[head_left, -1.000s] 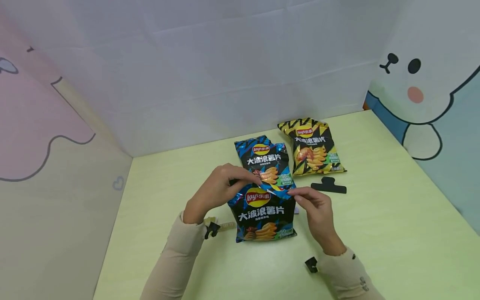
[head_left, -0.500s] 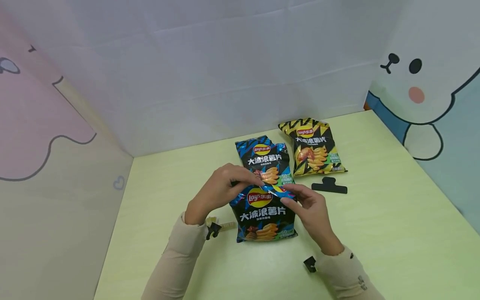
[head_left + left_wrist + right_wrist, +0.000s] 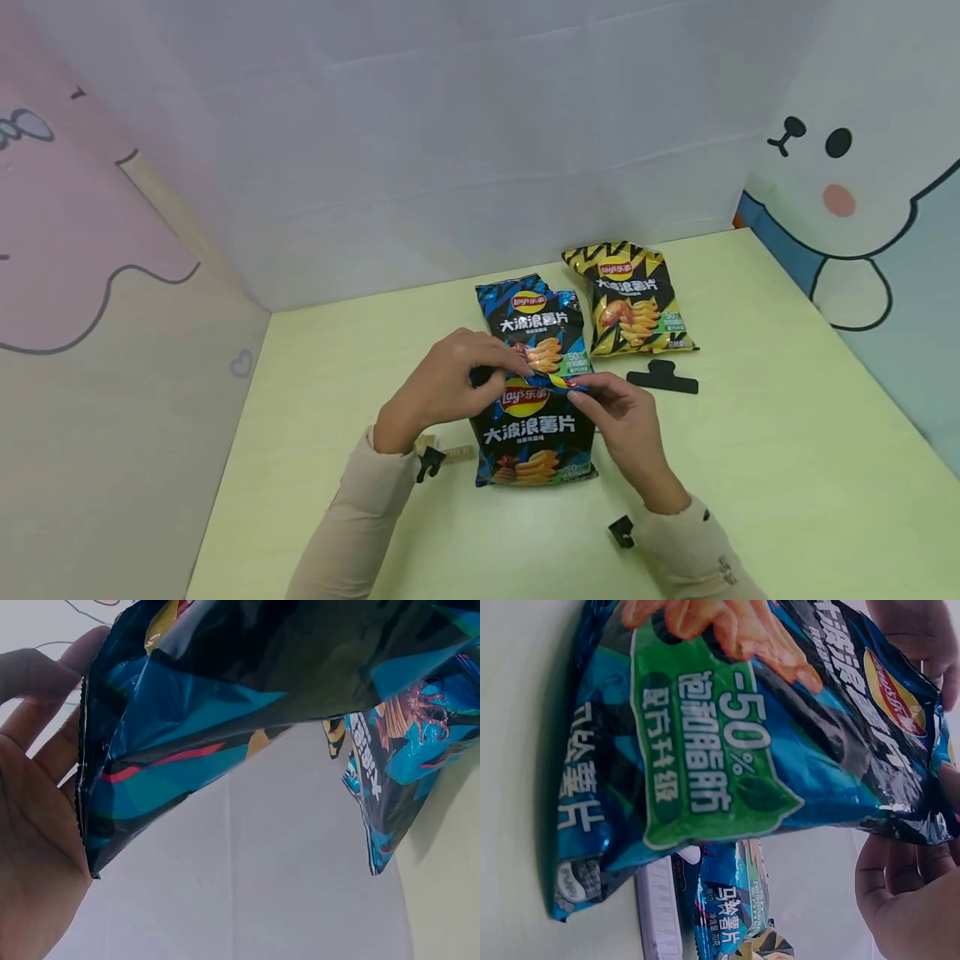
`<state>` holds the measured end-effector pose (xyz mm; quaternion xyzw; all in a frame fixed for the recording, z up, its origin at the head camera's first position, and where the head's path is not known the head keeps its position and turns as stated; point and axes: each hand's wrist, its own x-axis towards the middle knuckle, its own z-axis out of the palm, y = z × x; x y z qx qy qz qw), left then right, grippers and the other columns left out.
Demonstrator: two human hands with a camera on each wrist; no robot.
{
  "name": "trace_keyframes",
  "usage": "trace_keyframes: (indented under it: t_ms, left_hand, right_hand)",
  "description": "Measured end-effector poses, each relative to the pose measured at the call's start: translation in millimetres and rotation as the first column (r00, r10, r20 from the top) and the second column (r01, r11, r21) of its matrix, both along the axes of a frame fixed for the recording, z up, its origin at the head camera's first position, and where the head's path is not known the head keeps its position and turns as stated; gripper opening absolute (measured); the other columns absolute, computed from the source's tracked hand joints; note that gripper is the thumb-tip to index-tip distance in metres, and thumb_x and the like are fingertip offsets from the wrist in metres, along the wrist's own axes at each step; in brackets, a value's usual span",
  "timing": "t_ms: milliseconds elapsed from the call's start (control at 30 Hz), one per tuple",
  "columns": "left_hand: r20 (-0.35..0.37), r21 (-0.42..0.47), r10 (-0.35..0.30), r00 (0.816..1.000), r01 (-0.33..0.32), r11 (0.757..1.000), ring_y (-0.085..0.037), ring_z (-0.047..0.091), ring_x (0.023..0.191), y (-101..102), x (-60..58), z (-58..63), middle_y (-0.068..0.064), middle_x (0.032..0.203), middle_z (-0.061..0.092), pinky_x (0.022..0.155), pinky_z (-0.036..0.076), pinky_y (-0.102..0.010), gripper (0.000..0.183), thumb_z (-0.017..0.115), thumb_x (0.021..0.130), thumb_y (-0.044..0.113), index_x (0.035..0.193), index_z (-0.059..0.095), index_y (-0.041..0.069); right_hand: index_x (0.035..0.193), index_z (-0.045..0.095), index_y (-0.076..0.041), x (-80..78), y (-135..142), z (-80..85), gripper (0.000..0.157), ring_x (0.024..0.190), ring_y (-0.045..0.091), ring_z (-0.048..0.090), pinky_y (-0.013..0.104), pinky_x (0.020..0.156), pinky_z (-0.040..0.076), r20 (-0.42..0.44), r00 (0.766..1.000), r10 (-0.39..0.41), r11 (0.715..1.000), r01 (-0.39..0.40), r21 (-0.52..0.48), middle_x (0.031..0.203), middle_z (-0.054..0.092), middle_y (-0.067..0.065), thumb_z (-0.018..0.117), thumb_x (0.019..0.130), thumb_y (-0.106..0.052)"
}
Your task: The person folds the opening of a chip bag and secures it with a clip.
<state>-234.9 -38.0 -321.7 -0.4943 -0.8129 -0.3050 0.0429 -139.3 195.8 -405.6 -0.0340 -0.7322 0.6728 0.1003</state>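
A blue-and-black chip bag (image 3: 528,446) stands on the table in front of me. Its top edge is folded over, showing a bit of yellow. My left hand (image 3: 453,375) pinches the left part of that top edge from above. On the right end of the fold, my right hand (image 3: 626,421) pinches with thumb and fingers. In the left wrist view, the bag's crimped side edge (image 3: 86,787) lies along the left palm. The right wrist view shows the bag's front (image 3: 780,750), with fingers of both hands at its top.
Behind stands another blue chip bag (image 3: 540,312), with a yellow-and-black chip bag (image 3: 633,304) to its right. A black bag clip (image 3: 663,377) lies right of the hands. A pale purple object (image 3: 658,907) sits behind the front bag. A beige strip (image 3: 457,453) lies to the left.
My right thumb and fingers have moved left and closer around the bag's top corner. The top edge is now folded into a narrower strip. My left hand keeps its pinch.
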Motion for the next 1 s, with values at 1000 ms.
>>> trace_keyframes:
  t_ms: [1000]
  left_hand:
    - [-0.129,0.036,0.061,0.99,-0.057,0.998,-0.009,0.072,0.091,7,3.2,-1.8,0.006,0.096,0.079,0.1,0.052,-0.037,0.012,0.078,0.088,0.018,0.099,0.081,0.018]
  right_hand:
    - [0.105,0.077,0.002,2.4,2,-1.5,0.015,0.099,0.005,0.066,0.017,0.092,0.052,-0.117,0.993,-0.017,0.997,0.026,0.072,0.096,0.076,-0.018,0.071,0.092,-0.004]
